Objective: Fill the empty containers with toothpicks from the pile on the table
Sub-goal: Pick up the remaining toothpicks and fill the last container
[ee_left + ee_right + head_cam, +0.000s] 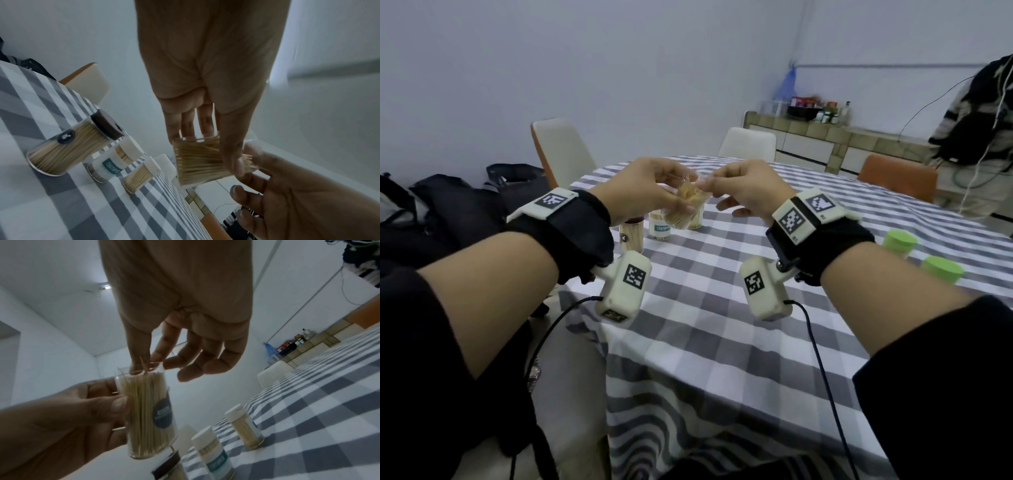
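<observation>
Clear jar (148, 415), light and slick, packed stiff with toothpicks (141, 402); left hand (643, 192) clamps its sides, right hand (743, 188) seemingly pinches a stray pick

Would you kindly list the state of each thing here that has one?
Clear container: uncapped, full of toothpicks, held aloft.
Left hand: grips it.
Right hand: pinches a toothpick at its mouth.
Three containers: capped, filled, standing.
Green lids: on table.

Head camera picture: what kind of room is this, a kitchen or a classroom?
Probably a home dining room. A round table with a checked cloth has chairs around it, and a tiled counter along the far wall holds bottles and jars.
</observation>
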